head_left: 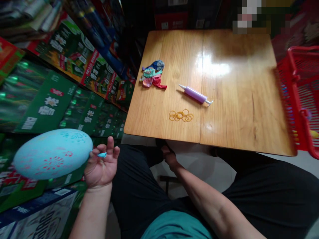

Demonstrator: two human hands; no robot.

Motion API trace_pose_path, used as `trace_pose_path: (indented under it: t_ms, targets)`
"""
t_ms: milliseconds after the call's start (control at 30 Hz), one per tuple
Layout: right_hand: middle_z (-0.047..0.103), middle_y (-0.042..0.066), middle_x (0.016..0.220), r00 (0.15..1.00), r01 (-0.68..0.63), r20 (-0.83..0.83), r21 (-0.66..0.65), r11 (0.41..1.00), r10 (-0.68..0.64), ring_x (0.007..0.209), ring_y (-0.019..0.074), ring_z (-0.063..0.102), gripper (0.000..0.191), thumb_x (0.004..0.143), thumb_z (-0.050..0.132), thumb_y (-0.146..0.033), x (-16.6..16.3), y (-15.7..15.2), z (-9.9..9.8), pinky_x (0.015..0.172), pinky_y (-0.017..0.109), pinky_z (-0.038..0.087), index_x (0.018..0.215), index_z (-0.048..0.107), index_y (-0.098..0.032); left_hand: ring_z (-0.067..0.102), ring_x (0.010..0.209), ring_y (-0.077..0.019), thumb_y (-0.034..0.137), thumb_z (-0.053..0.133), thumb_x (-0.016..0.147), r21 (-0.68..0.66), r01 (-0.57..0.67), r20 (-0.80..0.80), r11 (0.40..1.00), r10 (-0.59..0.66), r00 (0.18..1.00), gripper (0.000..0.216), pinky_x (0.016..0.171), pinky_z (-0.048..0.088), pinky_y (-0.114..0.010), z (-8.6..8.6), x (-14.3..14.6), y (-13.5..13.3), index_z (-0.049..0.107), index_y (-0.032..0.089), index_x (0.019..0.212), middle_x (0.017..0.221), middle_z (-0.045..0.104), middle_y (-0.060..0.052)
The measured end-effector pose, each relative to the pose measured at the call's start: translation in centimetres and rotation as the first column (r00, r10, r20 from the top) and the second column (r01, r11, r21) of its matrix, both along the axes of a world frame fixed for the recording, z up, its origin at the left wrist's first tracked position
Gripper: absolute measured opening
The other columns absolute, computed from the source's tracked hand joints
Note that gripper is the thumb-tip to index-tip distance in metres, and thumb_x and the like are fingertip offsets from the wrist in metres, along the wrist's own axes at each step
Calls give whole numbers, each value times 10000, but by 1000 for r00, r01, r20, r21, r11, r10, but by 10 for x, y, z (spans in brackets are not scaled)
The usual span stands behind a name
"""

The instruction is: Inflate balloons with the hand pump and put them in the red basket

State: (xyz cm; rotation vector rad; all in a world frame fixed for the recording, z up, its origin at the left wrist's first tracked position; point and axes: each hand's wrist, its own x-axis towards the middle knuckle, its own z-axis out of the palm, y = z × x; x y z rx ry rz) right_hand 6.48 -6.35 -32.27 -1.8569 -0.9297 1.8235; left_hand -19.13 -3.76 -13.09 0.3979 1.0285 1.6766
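Observation:
At the left, my left hand (101, 166) pinches the neck of an inflated light blue balloon (53, 154) with red and blue flower prints. The neck's end pokes out between thumb and fingers, and the other fingers are raised. My right hand (169, 158) reaches low between my knees, close to the table's near edge; its fingers are partly hidden in dark shade, and what they touch is unclear. On the wooden table (236, 109) lie several flat balloons (152, 73), a purple balloon pump (195, 94) with white tip and handle, and a small pile of yellow rubber bands (180, 115).
Stacked green beer cartons (47, 103) line the left side, close to the balloon. A red plastic basket (299, 99) stands at the table's right edge. Dark boxes (171, 20) sit behind the table. My knees are under its near edge.

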Motion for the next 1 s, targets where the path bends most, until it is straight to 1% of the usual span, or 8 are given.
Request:
trace_pose_path:
  t_ms: [133, 233, 367, 467, 533, 633, 767, 1000]
  targets:
    - [703, 34, 841, 999, -38, 0, 79, 996, 39, 758, 157, 642, 103, 865, 708, -231, 4, -4, 55, 692, 268, 510, 925, 720, -148, 595, 1337, -248, 317, 778, 871, 8, 65, 13, 998, -65, 998, 86, 979, 578, -382, 5, 10, 3, 729, 251, 845, 1007, 781, 23]
    - [686, 30, 759, 999, -42, -18, 207, 977, 47, 741, 152, 608, 56, 803, 677, -193, 6, -6, 105, 664, 243, 456, 776, 717, -163, 554, 1379, -270, 311, 818, 833, 31, 119, 24, 992, -120, 993, 104, 1030, 552, -439, 12, 24, 1, 741, 245, 849, 1040, 784, 17]
    - [691, 33, 770, 993, -2, -111, 355, 935, 44, 700, 144, 595, 183, 867, 633, -322, 5, -10, 177, 615, 237, 459, 877, 747, -179, 495, 1431, -289, 306, 820, 834, 54, 241, 101, 969, -245, 964, 90, 1100, 492, -469, 25, 58, -12, 765, 239, 858, 1200, 756, -10]
    - [662, 24, 703, 929, 70, -362, 369, 927, 74, 596, 121, 571, 265, 880, 655, -400, 6, -19, 223, 538, 222, 460, 930, 747, -157, 445, 1469, -311, 315, 812, 840, 80, 314, 143, 946, -322, 936, 84, 1145, 446, -499, 37, 95, -30, 773, 244, 863, 1392, 670, -20]
    - [681, 24, 760, 883, 99, -459, 387, 917, 99, 577, 101, 560, 302, 877, 674, -428, 9, -29, 245, 503, 204, 456, 996, 745, -161, 427, 1482, -318, 311, 808, 841, 93, 332, 147, 939, -343, 928, 80, 1150, 441, -494, 45, 119, -45, 773, 240, 857, 1469, 615, -23]
    - [690, 21, 802, 856, 156, -510, 408, 900, 82, 569, 90, 543, 336, 861, 701, -460, 16, -45, 263, 483, 195, 441, 1018, 739, -165, 425, 1483, -324, 307, 804, 838, 73, 377, 132, 923, -384, 914, 89, 1131, 463, -453, 54, 147, -65, 775, 227, 866, 1502, 589, -37]
    - [630, 0, 653, 901, 201, -434, 445, 873, 13, 524, 91, 486, 304, 855, 706, -453, 26, -64, 270, 486, 205, 392, 815, 705, -151, 433, 1479, -315, 287, 808, 825, 45, 413, 148, 910, -415, 898, 117, 1132, 456, -404, 57, 166, -85, 783, 209, 909, 1499, 593, -53]
    - [647, 21, 644, 978, 120, -209, 636, 763, 20, 600, 136, 559, 335, 905, 613, -412, 45, -79, 281, 589, 237, 429, 680, 671, -171, 494, 1429, -281, 324, 825, 815, 48, 437, 260, 898, -434, 863, 149, 1088, 490, -368, 59, 182, -107, 785, 230, 923, 1419, 653, -31]
